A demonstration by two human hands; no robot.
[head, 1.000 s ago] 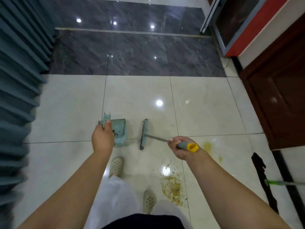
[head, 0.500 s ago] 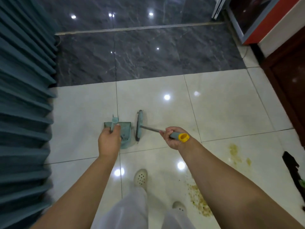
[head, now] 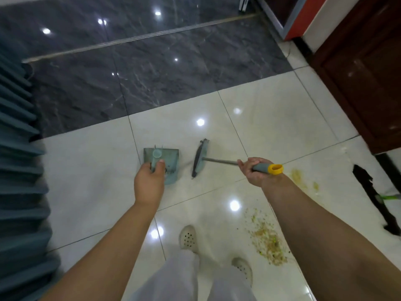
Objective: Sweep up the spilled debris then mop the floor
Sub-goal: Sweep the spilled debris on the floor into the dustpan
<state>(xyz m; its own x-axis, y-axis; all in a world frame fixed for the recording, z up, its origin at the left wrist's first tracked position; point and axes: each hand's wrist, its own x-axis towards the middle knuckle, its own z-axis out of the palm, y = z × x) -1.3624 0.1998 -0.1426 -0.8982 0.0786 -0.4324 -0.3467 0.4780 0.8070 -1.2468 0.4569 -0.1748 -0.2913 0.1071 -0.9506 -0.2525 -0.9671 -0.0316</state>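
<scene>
open pale tile ahead of dustpan (head: pixel 161 165) and broom (head: pixel 200 158); curtain (head: pixel 19 181) walls off the left | wooden door (head: pixel 366 83) right | mop (head: pixel 376 199) lying near debris (head: pixel 265 238)

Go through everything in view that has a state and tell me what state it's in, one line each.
Left hand: grips the teal plastic dustpan's handle.
Teal plastic dustpan: held upright.
Right hand: grips the broom's grey, yellow-capped handle.
Teal broom: held, head beside the dustpan.
Crumbly yellow-brown debris: unswept, on the tiles.
Yellow stain: unmopped.
Green-handled black mop: lying on the floor.
</scene>
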